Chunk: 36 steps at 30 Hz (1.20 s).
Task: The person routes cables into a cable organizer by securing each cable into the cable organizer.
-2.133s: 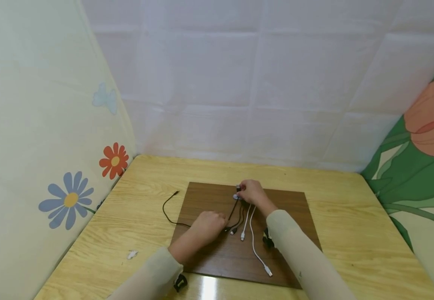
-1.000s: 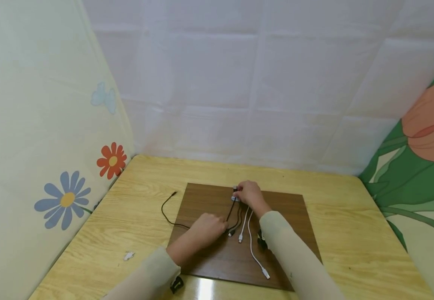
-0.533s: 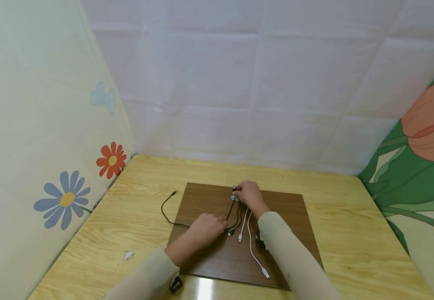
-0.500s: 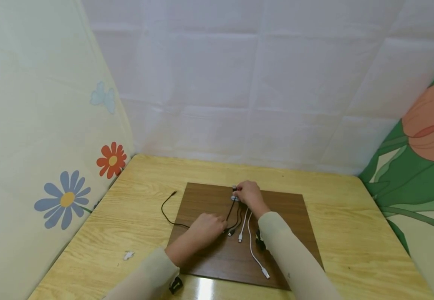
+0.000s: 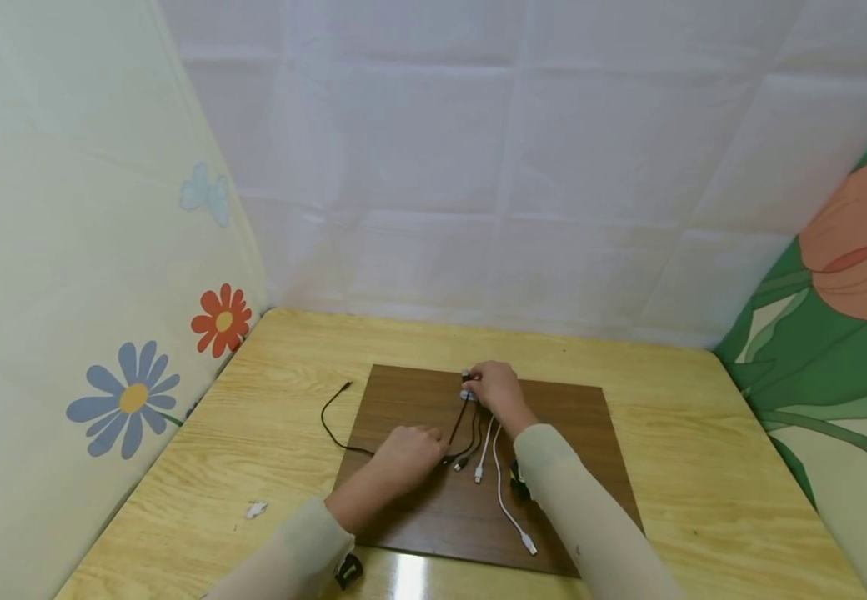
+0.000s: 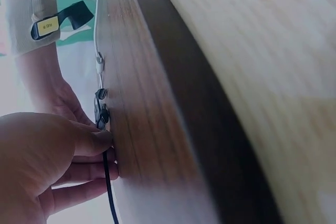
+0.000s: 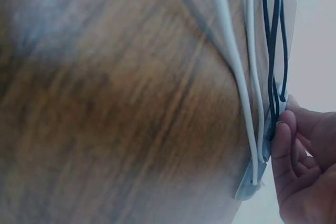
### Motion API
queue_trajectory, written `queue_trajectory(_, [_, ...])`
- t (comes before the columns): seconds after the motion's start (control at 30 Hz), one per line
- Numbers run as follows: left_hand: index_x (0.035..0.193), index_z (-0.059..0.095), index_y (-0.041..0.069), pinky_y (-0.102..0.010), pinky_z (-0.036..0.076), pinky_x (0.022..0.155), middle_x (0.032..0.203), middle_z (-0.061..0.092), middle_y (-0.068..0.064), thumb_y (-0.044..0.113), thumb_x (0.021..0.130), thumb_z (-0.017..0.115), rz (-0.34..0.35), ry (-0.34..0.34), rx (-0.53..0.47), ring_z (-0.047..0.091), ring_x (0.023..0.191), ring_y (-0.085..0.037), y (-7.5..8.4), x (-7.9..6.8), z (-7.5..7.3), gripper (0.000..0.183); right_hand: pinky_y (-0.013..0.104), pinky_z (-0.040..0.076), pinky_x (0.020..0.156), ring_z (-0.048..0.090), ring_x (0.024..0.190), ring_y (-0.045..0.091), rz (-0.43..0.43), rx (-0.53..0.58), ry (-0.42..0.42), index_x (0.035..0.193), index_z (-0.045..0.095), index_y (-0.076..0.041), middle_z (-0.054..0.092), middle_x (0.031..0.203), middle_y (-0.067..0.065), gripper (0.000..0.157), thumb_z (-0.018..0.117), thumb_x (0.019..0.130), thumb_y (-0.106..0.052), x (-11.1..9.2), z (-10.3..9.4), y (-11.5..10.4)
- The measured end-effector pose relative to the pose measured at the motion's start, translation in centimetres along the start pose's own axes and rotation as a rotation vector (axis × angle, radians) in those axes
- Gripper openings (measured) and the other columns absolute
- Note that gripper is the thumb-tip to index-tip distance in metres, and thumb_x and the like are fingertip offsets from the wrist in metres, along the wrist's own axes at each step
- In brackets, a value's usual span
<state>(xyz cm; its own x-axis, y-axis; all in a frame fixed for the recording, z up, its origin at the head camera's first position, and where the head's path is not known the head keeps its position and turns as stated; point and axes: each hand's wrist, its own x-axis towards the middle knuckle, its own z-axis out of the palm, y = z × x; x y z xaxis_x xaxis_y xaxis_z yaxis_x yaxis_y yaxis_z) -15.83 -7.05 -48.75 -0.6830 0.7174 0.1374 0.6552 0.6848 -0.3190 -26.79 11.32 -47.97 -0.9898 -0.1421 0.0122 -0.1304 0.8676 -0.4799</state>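
A dark brown board (image 5: 553,417) lies on the light wooden table (image 5: 291,350). Near its far edge a small grey cable clip (image 5: 467,393) (image 7: 251,183) holds several cables. My right hand (image 5: 474,385) (image 7: 283,129) pinches the clip where the black cables (image 7: 274,51) enter it. Two white cables (image 5: 504,500) (image 7: 231,56) run from the clip toward me. My left hand (image 5: 439,456) (image 6: 102,145) rests on the board and pinches a black cable (image 5: 332,433) (image 6: 109,192) near its plugs (image 6: 101,109). That cable loops off the board to the left.
A white paper scrap (image 5: 256,509) lies on the table at the front left. Soft panels close in the table: a flower-printed one (image 5: 133,400) at left, a white quilted one (image 5: 478,167) behind, a green and orange one (image 5: 839,333) at right.
Both hands hold the same spots on the clip and the black cable. Only the head view shifts slightly.
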Motion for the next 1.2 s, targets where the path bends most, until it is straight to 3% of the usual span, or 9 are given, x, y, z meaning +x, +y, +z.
queue_trajectory(0.17, [0.105, 0.074, 0.015, -0.027, 0.057, 0.062, 0.096, 0.073, 0.003, 0.013, 0.09, 0.072, -0.014, 0.01, -0.02, 0.069, 0.082, -0.013, 0.1, -0.1, 0.1, 0.016, 0.035, 0.053, 0.069, 0.062, 0.076, 0.022, 0.005, 0.009, 0.024, 0.094, 0.073, -0.006, 0.073, 0.091, 0.009, 0.018, 0.078, 0.09, -0.022, -0.2, 0.0, 0.1])
queue_trajectory(0.4, [0.107, 0.073, 0.016, -0.03, 0.059, 0.065, 0.1, 0.073, 0.002, 0.011, 0.09, 0.07, -0.044, 0.021, -0.068, 0.07, 0.088, -0.016, 0.0, -0.2, 0.0, 0.019, 0.032, 0.05, 0.061, 0.059, 0.066, 0.018, 0.003, 0.003, 0.01, 0.087, 0.073, -0.007, 0.07, 0.079, 0.005, 0.017, 0.076, 0.092, -0.022, -0.3, -0.4, 0.1])
queue_trajectory(0.63, [0.111, 0.074, 0.018, -0.029, 0.059, 0.065, 0.104, 0.073, 0.002, 0.009, 0.09, 0.07, -0.068, 0.028, -0.105, 0.069, 0.091, -0.016, -0.1, -0.4, 0.2, 0.023, 0.038, 0.057, 0.078, 0.067, 0.085, 0.025, -0.004, -0.038, -0.013, 0.102, 0.077, -0.003, 0.075, 0.101, 0.012, 0.017, 0.066, 0.098, -0.015, -0.7, -0.7, 0.0])
queue_trajectory(0.8, [0.111, 0.074, 0.018, -0.029, 0.059, 0.069, 0.106, 0.073, 0.002, 0.009, 0.091, 0.07, -0.081, 0.02, -0.136, 0.07, 0.093, -0.016, -0.2, -0.4, 0.0, 0.023, 0.043, 0.057, 0.086, 0.068, 0.098, 0.031, 0.01, 0.016, -0.028, 0.106, 0.076, -0.001, 0.074, 0.11, 0.016, 0.019, 0.062, 0.097, -0.009, -1.3, -1.3, 0.2])
queue_trajectory(0.93, [0.112, 0.073, 0.017, -0.032, 0.06, 0.075, 0.111, 0.074, 0.0, 0.011, 0.096, 0.065, -0.098, -0.015, -0.227, 0.07, 0.098, -0.018, -0.5, -0.5, -0.3, 0.02, 0.046, 0.054, 0.091, 0.066, 0.105, 0.033, -0.005, 0.053, -0.011, 0.107, 0.076, -0.002, 0.073, 0.112, 0.016, 0.02, 0.061, 0.095, -0.007, -1.9, -2.1, 0.9])
queue_trajectory(1.03, [0.115, 0.072, 0.015, -0.035, 0.059, 0.082, 0.112, 0.074, -0.002, 0.013, 0.101, 0.059, -0.116, -0.039, -0.372, 0.071, 0.101, -0.02, -1.0, -0.6, -0.6, 0.019, 0.047, 0.053, 0.091, 0.066, 0.105, 0.033, -0.018, 0.074, -0.008, 0.109, 0.075, -0.002, 0.073, 0.112, 0.015, 0.02, 0.061, 0.096, -0.009, -2.5, -3.3, 1.4])
queue_trajectory(1.2, [0.116, 0.072, 0.012, -0.039, 0.057, 0.09, 0.112, 0.074, -0.003, 0.023, 0.103, 0.06, -0.153, -0.014, -0.546, 0.07, 0.105, -0.022, -2.7, -1.3, -1.2, 0.021, 0.049, 0.054, 0.088, 0.065, 0.105, 0.033, -0.052, 0.11, -0.019, 0.118, 0.071, -0.001, 0.07, 0.116, 0.017, 0.026, 0.059, 0.101, -0.015, -4.0, -5.7, 2.7])
